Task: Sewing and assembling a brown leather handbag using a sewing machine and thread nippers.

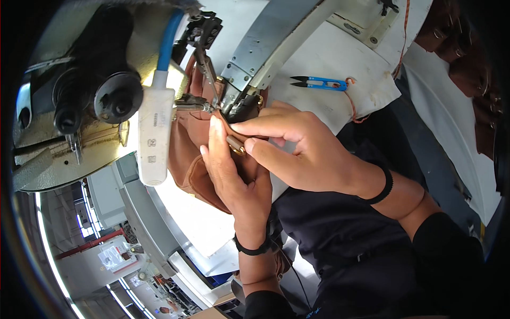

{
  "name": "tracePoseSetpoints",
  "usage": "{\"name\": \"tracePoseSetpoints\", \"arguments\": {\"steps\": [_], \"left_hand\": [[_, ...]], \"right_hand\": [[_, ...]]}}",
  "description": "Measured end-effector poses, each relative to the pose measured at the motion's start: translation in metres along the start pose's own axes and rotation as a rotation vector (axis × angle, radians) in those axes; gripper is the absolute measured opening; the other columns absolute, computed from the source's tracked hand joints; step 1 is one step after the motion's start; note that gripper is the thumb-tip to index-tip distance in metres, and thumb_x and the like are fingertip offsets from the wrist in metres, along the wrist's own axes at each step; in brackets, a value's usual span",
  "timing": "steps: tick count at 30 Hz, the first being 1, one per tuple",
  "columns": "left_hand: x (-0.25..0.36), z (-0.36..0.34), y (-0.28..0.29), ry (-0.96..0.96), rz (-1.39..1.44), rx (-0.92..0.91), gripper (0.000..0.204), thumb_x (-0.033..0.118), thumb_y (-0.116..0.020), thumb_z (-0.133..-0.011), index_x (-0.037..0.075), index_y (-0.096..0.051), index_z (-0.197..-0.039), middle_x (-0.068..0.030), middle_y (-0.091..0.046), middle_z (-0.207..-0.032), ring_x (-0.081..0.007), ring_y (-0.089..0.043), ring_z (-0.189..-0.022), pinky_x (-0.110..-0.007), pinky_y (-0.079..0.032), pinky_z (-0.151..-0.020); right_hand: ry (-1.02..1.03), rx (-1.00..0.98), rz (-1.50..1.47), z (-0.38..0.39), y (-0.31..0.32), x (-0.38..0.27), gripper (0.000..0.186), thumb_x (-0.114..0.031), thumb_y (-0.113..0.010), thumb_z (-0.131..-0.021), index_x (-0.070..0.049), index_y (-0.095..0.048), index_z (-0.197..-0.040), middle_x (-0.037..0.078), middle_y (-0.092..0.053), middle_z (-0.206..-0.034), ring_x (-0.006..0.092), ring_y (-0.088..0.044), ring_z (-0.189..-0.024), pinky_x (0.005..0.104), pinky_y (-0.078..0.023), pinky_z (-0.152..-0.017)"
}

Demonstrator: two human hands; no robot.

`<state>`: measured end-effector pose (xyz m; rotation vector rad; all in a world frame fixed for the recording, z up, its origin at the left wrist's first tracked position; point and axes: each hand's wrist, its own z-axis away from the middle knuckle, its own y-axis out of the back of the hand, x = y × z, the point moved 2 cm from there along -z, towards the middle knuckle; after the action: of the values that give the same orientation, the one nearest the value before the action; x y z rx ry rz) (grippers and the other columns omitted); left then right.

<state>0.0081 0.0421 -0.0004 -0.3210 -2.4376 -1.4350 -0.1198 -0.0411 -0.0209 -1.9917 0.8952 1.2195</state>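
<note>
A brown leather bag [187, 154] is under the foot and needle assembly [207, 105] of a sewing machine, where a narrow folded edge rises to the needle. My left hand [234, 186] grips the bag from the left, its fingertips pressing beside that edge just below the foot. My right hand [308, 151] holds the same edge from the right, index finger near the needle and thumb beside a small brass-coloured fitting [236, 146] with a brown tab. The bag's lower part is partly hidden behind both hands.
A white lamp housing [154, 138] hangs left of the needle, beside the machine's black knobs [117, 101]. Blue thread snips [326, 83] with orange cord lie on the white surface [366, 80] at upper right. Several brown leather bags [481, 106] sit at the far right. A workshop shows lower left.
</note>
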Motion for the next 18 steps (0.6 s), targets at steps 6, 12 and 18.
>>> {"name": "tracePoseSetpoints", "arguments": {"steps": [6, 12, 18], "left_hand": [[-0.003, 0.003, 0.001, -0.015, -0.007, 0.002, 0.077, -0.002, -0.075, -0.089, 0.005, -0.045, -0.159, -0.0195, -0.049, -0.163, -0.0368, -0.049, -0.149, -0.061, -0.025, -0.125], [-0.007, 0.001, 0.000, -0.005, 0.004, -0.003, 0.082, -0.004, -0.075, -0.086, 0.006, -0.042, -0.161, -0.0203, -0.047, -0.164, -0.0366, -0.046, -0.152, -0.061, -0.022, -0.127], [-0.009, 0.000, 0.002, 0.038, 0.057, -0.037, 0.087, -0.004, -0.077, -0.083, 0.004, -0.039, -0.161, -0.0211, -0.045, -0.165, -0.0371, -0.042, -0.154, -0.062, -0.019, -0.128]], "right_hand": [[0.005, 0.099, -0.051, 0.001, -0.003, 0.001, 0.023, -0.010, -0.063, -0.097, -0.001, -0.075, -0.113, 0.008, -0.071, -0.090, 0.0213, -0.059, -0.083, 0.0348, -0.050, -0.072], [0.021, 0.107, -0.084, -0.002, -0.004, 0.012, 0.028, -0.008, -0.066, -0.096, 0.004, -0.074, -0.120, 0.007, -0.072, -0.091, 0.0130, -0.057, -0.075, 0.0281, -0.047, -0.067], [-0.004, 0.098, -0.079, -0.009, -0.003, 0.011, 0.028, -0.009, -0.066, -0.095, 0.005, -0.075, -0.118, 0.008, -0.072, -0.089, 0.0120, -0.057, -0.073, 0.0273, -0.047, -0.065]]}}
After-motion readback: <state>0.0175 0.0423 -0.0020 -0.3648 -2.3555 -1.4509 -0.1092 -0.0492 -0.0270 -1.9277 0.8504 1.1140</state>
